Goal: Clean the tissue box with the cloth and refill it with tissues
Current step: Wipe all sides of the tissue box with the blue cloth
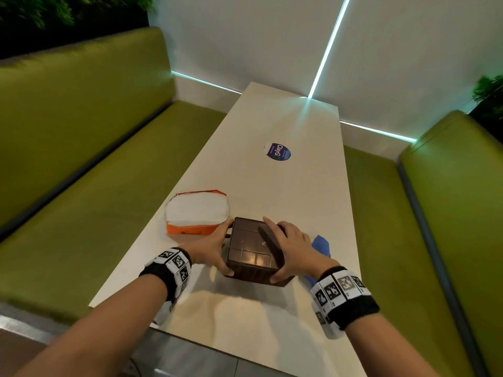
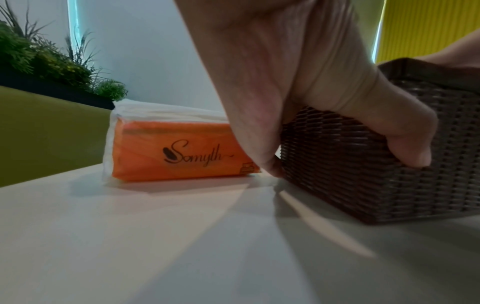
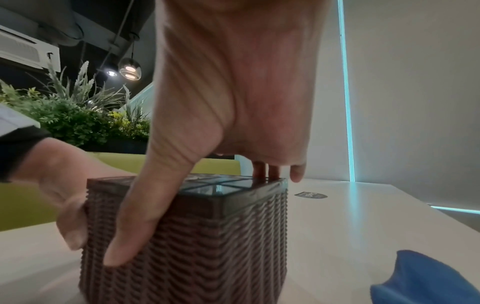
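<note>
A brown woven tissue box (image 1: pixel 251 250) (image 2: pixel 363 164) (image 3: pixel 197 236) with a glossy lid stands on the white table (image 1: pixel 272 322). My left hand (image 1: pixel 215 248) (image 2: pixel 298 102) grips its left side, thumb on the near wall. My right hand (image 1: pixel 288 246) (image 3: pixel 207 144) grips the right side, its fingers lying over the lid and its thumb on the near corner. An orange pack of white tissues (image 1: pixel 196 213) (image 2: pixel 176 148) lies just left of the box. A blue cloth (image 1: pixel 321 247) (image 3: pixel 426 281) lies crumpled on the table to the right, partly behind my right hand.
A round purple sticker (image 1: pixel 277 152) sits further up the table. Green bench seats (image 1: pixel 81 172) run along both long sides. A white wall with lit strips closes the far end, and plants stand behind the left bench.
</note>
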`<move>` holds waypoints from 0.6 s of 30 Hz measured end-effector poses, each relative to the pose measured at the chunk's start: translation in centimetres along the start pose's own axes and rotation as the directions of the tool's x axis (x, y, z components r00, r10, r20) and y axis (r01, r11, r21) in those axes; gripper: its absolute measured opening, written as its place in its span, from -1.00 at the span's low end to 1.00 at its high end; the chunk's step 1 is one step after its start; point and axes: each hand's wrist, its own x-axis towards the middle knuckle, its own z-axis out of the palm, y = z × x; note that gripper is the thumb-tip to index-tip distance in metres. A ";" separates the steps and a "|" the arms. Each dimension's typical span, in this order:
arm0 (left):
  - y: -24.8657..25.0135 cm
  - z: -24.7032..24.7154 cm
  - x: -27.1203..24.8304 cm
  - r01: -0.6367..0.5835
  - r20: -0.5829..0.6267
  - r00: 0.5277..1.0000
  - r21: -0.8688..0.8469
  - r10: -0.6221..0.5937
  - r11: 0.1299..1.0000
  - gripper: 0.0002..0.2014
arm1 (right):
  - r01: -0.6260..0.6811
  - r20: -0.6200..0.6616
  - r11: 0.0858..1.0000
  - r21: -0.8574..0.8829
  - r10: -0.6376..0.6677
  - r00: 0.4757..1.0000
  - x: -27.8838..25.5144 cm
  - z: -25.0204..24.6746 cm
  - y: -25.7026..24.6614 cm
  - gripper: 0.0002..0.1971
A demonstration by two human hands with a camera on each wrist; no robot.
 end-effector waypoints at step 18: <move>1.1 -0.7 0.4 0.009 0.001 1.000 0.224 -0.009 0.974 0.32 | 0.015 -0.144 0.998 -0.063 -0.024 0.989 -0.9 -0.5 -1.0 0.31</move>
